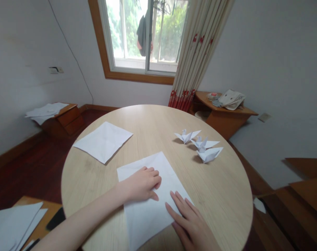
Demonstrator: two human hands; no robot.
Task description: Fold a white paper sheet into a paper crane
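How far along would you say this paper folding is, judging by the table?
Three folded paper cranes look finished. In hand, the left hand and right hand press on a white sheet. Still unshaped: a creased square sheet on the table and the paper stack at lower left.

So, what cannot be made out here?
Head view:
Sheet: middle hidden by left hand and right hand, end cut off by bottom edge.
Right wrist: cut off there.
Papers: cut off by left edge.
Dark object: too dim to name.
Items on stand: too small.

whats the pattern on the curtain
The curtain is cream with red flowers and a red hem, best in the head view.
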